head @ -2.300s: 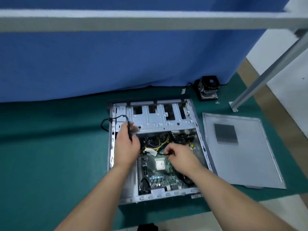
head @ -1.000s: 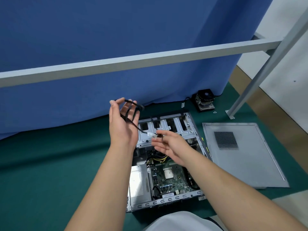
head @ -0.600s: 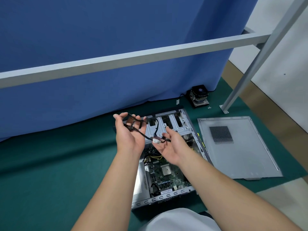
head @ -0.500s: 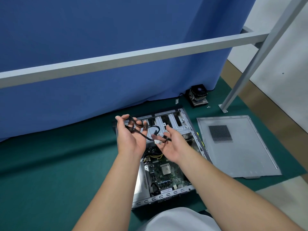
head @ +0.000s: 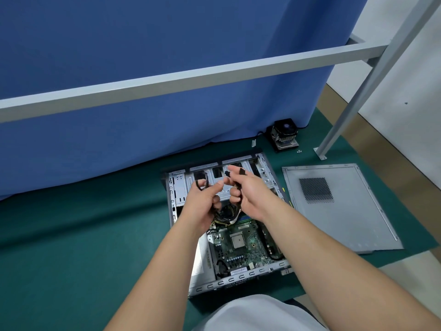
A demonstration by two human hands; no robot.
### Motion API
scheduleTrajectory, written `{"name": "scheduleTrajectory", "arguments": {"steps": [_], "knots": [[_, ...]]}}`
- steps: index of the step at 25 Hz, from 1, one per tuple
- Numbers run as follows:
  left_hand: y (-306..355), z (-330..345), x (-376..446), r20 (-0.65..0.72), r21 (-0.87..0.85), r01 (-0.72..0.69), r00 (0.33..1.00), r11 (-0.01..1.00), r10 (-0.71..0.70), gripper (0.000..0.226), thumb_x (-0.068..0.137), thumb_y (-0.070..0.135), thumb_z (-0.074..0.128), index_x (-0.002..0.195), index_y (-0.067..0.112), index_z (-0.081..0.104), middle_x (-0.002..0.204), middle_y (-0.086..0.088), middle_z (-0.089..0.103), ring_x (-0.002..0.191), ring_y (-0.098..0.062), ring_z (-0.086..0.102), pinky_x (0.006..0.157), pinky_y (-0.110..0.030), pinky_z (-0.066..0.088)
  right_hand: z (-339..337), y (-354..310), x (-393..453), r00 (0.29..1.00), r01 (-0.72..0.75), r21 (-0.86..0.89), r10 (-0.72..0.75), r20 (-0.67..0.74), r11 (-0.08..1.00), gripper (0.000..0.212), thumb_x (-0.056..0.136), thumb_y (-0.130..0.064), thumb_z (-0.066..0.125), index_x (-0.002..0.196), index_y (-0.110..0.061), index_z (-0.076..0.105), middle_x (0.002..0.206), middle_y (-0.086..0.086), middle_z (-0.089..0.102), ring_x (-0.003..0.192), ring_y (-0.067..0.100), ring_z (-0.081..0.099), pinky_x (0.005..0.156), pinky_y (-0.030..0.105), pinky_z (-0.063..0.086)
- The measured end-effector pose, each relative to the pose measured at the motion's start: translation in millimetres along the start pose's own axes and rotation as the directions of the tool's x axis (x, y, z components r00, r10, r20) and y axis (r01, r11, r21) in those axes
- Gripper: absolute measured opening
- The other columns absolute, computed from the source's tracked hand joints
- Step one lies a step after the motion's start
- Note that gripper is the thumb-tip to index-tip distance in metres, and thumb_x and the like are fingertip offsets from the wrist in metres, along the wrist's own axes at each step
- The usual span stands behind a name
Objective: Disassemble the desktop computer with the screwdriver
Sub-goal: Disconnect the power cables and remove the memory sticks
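Black cable point(head: 236, 187), seemingly in both grips

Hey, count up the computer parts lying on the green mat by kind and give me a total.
Open computer case: 1
Detached side panel: 1
Cooler fan: 1
Total: 3
The black cable is off the mat, held in both hands.

blue curtain point(head: 143, 68) behind a grey metal frame point(head: 191, 78); green mat point(head: 71, 247) on the floor.

Hands: two, left hand point(head: 202, 203) and right hand point(head: 248, 194)
Black cable point(head: 239, 187): one (held by both hands)
Computer case point(head: 181, 187): one
Side panel point(head: 338, 206): one
Cooler fan point(head: 285, 134): one
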State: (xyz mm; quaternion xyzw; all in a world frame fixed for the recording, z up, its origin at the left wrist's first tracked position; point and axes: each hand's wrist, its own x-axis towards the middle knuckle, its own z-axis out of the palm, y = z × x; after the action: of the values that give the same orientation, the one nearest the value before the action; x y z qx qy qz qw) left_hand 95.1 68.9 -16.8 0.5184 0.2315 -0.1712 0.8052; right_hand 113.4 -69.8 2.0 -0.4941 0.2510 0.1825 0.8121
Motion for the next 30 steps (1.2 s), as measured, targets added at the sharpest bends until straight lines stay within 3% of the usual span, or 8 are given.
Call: {"name": "scheduleTrajectory", "arguments": {"steps": [4, 7, 14, 16, 19, 22, 25, 30], "knots": [[-4.2, 12.4, -2.5, 0.006, 0.070, -0.063, 0.998, 0.996, 0.063, 0.039, 0.096, 0.040, 0.071, 0.119, 0.013, 0.057, 0.106, -0.014, 0.074, 0.078, -0.020, 0.068, 0.072, -0.036, 0.060, 11.4, 0.7, -12.8, 0.995, -0.021, -0.136, 0.035, 0.097, 0.991, 0.035, 0.104, -0.027, 0.057, 0.131, -0.004, 0.059, 0.120, 0.020, 0.069, 0.066, 0.014, 0.052, 0.056, 0.024, 0.037], [-3.1, 17.7, -5.8, 0.058, 0.136, -0.034, 0.998, 0.990, 0.027, 0.058, 0.078, 0.066, 0.072, 0.120, 0.028, 0.058, 0.107, -0.003, 0.076, 0.090, -0.017, 0.076, 0.077, -0.037, 0.061, 15.1, 2.6, -20.6, 0.982, -0.066, -0.131, 0.088, 0.166, 0.989, 0.067, 0.101, -0.064, 0.045, 0.126, -0.008, 0.070, 0.123, 0.012, 0.071, 0.113, 0.030, 0.068, 0.100, 0.041, 0.052], [-13.5, 9.9, 1.7, 0.052, 0.327, 0.056, 0.996, 0.943, -0.078, 0.071, 0.086, 0.068, 0.066, 0.146, 0.042, 0.038, 0.126, -0.001, 0.070, 0.107, -0.024, 0.073, 0.093, -0.050, 0.060, 10.3, 10.6, -17.5, 0.969, -0.074, -0.184, 0.114, 0.219, 0.980, 0.108, 0.086, -0.091, 0.025, 0.153, -0.009, 0.045, 0.161, 0.007, 0.040, 0.153, 0.019, 0.028, 0.127, 0.050, 0.013], [-18.1, 7.5, 5.8, 0.057, 0.360, 0.054, 0.995, 0.931, -0.080, 0.063, 0.094, 0.062, 0.061, 0.147, 0.032, 0.043, 0.122, -0.003, 0.072, 0.104, -0.024, 0.073, 0.093, -0.048, 0.060, 8.0, 10.5, -14.4, 0.967, -0.074, -0.281, 0.138, 0.215, 0.957, 0.108, 0.083, -0.094, 0.025, 0.151, -0.013, 0.048, 0.163, 0.006, 0.038, 0.148, 0.020, 0.037, 0.124, 0.049, 0.023], [-19.9, 1.5, 8.4, 0.134, 0.309, 0.065, 0.985, 0.949, -0.111, 0.037, 0.104, 0.044, 0.057, 0.130, 0.019, 0.054, 0.084, -0.006, 0.072, 0.066, -0.021, 0.066, 0.064, -0.036, 0.055, 0.2, 10.1, -11.3, 0.969, -0.076, -0.403, 0.163, 0.184, 0.912, 0.087, 0.084, -0.093, 0.029, 0.118, -0.023, 0.068, 0.122, 0.000, 0.066, 0.075, 0.020, 0.063, 0.069, 0.033, 0.049], [-18.8, -8.3, 8.9, 0.156, 0.421, 0.019, 0.983, 0.907, -0.093, 0.026, 0.106, 0.028, 0.057, 0.130, 0.020, 0.055, 0.069, -0.003, 0.065, 0.054, -0.015, 0.056, 0.054, -0.030, 0.043, -10.6, 12.9, -3.0, 0.981, 0.019, -0.596, 0.100, 0.166, 0.803, 0.065, 0.096, -0.075, 0.039, 0.123, -0.022, 0.066, 0.098, -0.001, 0.065, 0.081, 0.016, 0.064, 0.083, 0.029, 0.043], [-17.3, -8.8, 5.5, 0.144, 0.695, -0.084, 0.989, 0.714, -0.024, 0.063, 0.096, 0.020, 0.068, 0.149, 0.036, 0.039, 0.080, 0.001, 0.068, 0.042, -0.007, 0.046, 0.046, -0.025, 0.037, -17.1, 12.7, 2.9, 0.976, 0.188, -0.808, -0.013, 0.218, 0.558, 0.042, 0.102, -0.057, 0.049, 0.138, -0.038, 0.056, 0.128, -0.007, 0.065, 0.111, 0.010, 0.061, 0.099, 0.032, 0.046], [-22.9, -2.5, 2.1, 0.185, 0.716, -0.076, 0.979, 0.694, -0.083, 0.129, 0.080, 0.009, 0.080, 0.159, 0.042, -0.017, 0.130, -0.004, 0.065, 0.044, -0.007, 0.050, 0.048, -0.026, 0.042, -25.6, 17.4, 5.4, 0.961, 0.274, -0.888, -0.083, 0.263, 0.368, 0.029, 0.098, -0.058, 0.056, 0.112, -0.033, 0.059, 0.096, -0.005, 0.070, 0.087, 0.018, 0.068, 0.074, 0.034, 0.053]]}}
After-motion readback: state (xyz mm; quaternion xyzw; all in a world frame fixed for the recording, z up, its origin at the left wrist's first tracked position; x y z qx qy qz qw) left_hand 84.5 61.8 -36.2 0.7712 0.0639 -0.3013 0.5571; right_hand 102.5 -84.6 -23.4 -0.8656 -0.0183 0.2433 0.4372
